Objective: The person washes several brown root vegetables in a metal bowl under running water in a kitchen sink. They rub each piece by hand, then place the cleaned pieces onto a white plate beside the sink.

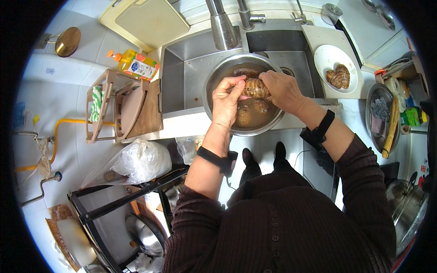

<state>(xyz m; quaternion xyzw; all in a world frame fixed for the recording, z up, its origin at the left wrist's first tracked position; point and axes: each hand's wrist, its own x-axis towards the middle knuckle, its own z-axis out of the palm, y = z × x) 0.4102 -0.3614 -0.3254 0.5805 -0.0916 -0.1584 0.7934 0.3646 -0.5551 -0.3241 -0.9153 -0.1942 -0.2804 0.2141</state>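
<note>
Between my left hand [226,99] and my right hand [283,89] is a brown, ringed taro corm [256,88], held over a steel basin [209,92] of murky water. My left fingers and thumb pinch its left end, while my right fingers wrap its right end. Something pink shows under the corm by my left fingers; what it is cannot be made out. More taro corms [243,116] lie in the water, partly sunk. The basin rests across the front of a double steel sink [191,75]. To the right, a white bowl [321,56] holds taro corms [338,76].
A steel faucet [223,30] hangs just beyond the basin. Left of the sink stand a yellow soap bottle [138,65] and a rack [102,105] with boards. An oval steel tray [372,131] with scrubbers and a bundled brush [391,128] lies right. A white plastic bag [143,162] sits lower left.
</note>
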